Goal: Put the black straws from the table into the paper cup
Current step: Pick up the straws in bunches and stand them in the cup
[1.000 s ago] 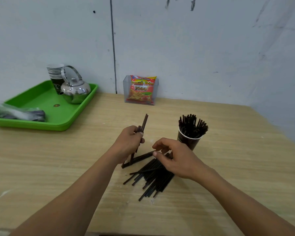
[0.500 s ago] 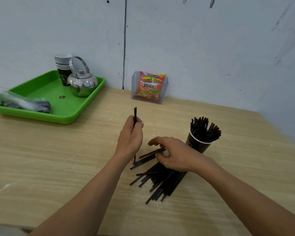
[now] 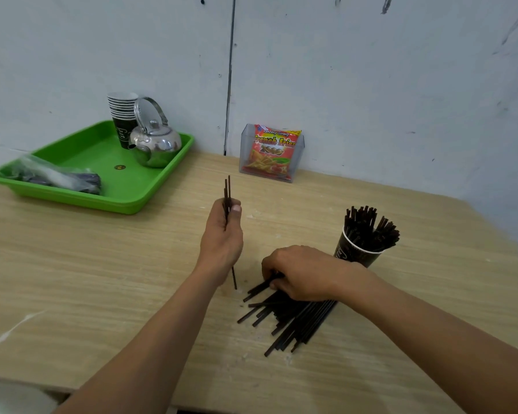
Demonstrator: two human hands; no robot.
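A pile of black straws point(image 3: 296, 321) lies on the wooden table in front of me. A dark paper cup point(image 3: 355, 256) stands to the right of the pile, packed with several upright straws. My left hand point(image 3: 223, 234) grips a few black straws point(image 3: 227, 189) held upright, their lower ends near the table. My right hand point(image 3: 304, 273) rests on the far end of the pile, fingers curled over some straws there; the straws under the palm are hidden.
A green tray point(image 3: 126, 198) at the back left holds a metal kettle point(image 3: 154, 144), a stack of paper cups point(image 3: 121, 115) and a plastic bag point(image 3: 54, 177). A clear holder with a snack packet point(image 3: 272, 152) stands against the wall.
My left hand has turned its straws from tilted to upright and lifted a little. My right hand has stayed on the pile, pressing lower onto the straws. The view has shifted.
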